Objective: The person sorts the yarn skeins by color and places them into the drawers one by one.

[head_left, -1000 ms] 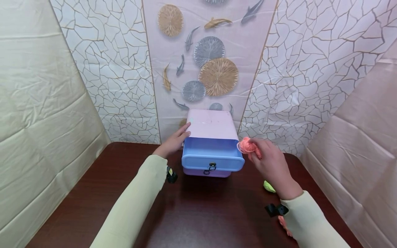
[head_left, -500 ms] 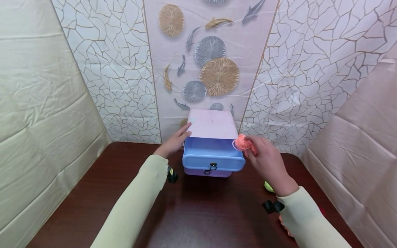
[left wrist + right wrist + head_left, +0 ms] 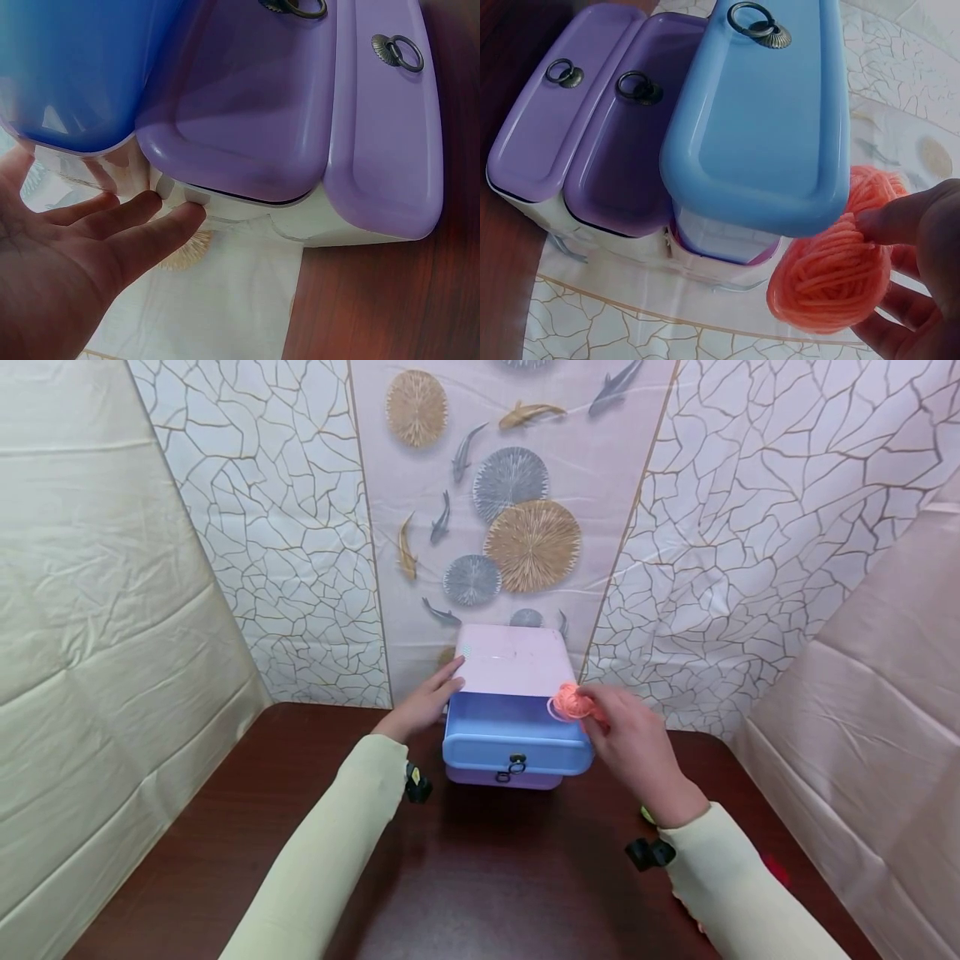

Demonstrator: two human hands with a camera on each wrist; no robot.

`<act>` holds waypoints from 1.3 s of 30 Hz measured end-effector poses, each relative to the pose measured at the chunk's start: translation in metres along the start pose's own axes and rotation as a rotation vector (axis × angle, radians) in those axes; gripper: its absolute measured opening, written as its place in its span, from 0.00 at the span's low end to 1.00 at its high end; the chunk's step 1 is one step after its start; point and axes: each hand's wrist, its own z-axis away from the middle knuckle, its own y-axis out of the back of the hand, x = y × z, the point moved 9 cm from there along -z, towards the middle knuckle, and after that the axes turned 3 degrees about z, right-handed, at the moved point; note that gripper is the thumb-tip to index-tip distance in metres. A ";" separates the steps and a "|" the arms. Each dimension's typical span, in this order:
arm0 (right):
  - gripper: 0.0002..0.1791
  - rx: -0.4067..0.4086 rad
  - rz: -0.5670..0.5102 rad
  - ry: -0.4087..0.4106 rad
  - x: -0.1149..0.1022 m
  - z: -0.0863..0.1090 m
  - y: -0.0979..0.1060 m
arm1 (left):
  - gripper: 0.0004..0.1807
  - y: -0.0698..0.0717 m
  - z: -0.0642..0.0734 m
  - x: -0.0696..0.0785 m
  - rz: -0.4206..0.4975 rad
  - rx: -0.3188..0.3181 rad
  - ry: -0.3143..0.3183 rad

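Note:
A small drawer cabinet with a pale pink top [image 3: 513,662] stands at the back of the table. Its blue top drawer [image 3: 480,752] is pulled out, while the purple drawers [image 3: 551,124] below are closed. My left hand [image 3: 423,703] rests against the cabinet's left side, its extended fingers [image 3: 146,232] touching the wall there. With thumb and fingers, my right hand [image 3: 637,739] pinches a coral ball of yarn [image 3: 572,702] at the right rim of the blue drawer. In the right wrist view the yarn [image 3: 829,281] appears beside the drawer front.
On the brown table [image 3: 487,877], something bright green [image 3: 648,815] shows partly behind my right wrist. A red object [image 3: 777,870] lies near the right sleeve, which hides most of a coral piece [image 3: 701,927]. Patterned cloth [image 3: 292,527] hangs behind the cabinet.
My right hand has moved left with the coral yarn, from beside the cabinet to over the drawer's right rim. The left hand has stayed on the cabinet's side.

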 end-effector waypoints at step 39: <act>0.17 -0.101 0.020 0.075 -0.016 -0.006 -0.024 | 0.28 0.000 0.000 -0.004 0.004 -0.005 0.015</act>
